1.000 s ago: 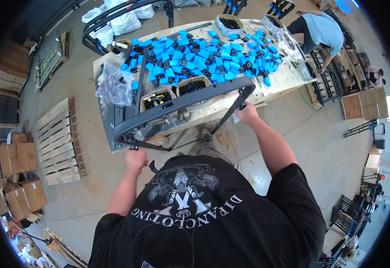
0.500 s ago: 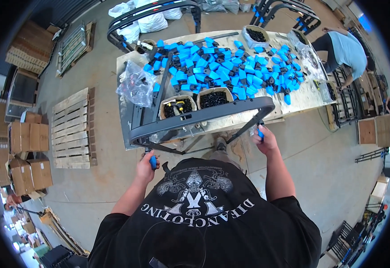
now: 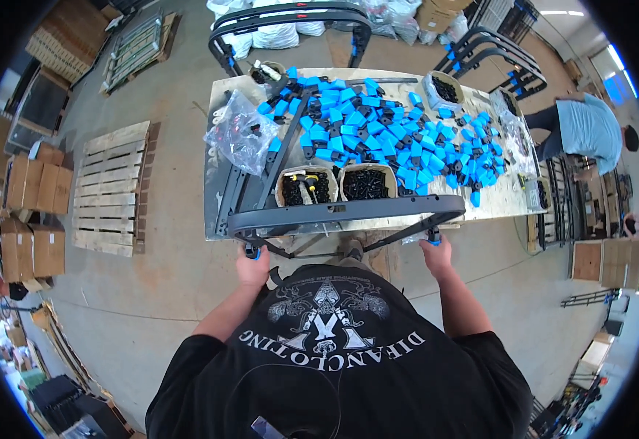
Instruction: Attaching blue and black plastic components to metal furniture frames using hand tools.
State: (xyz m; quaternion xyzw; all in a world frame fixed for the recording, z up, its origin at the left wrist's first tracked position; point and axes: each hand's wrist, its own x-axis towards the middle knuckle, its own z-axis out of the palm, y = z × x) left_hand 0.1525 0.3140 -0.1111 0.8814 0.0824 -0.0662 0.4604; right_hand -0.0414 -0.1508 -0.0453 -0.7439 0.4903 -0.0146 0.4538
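A dark grey tubular metal frame [image 3: 348, 209] stands between me and the table, its top bar crossing in front of the table's near edge. My left hand [image 3: 253, 268] is closed around a blue-and-black plastic piece [image 3: 252, 252] at the frame's left end. At the other end, my right hand [image 3: 438, 256] grips a similar blue-and-black plastic piece [image 3: 433, 236]. My fingers partly cover both pieces. Just beyond the bar sit two bins of small black parts [image 3: 367, 183]; a yellow-and-black hand tool [image 3: 305, 180] lies on the left one.
Blue-and-black plastic pieces [image 3: 378, 124] lie heaped across the wooden table [image 3: 491, 207]. A clear plastic bag [image 3: 242, 135] rests at its left. More bent frames [image 3: 290, 18] stand behind. A wooden pallet [image 3: 111, 189] lies left on the floor. A person [image 3: 588, 132] bends over at the right.
The view has shifted, and the frame's top bar sits lower, uncovering more of the two bins. Less of the blue pieces shows in my hands. The person at the right has shifted, and their head now shows.
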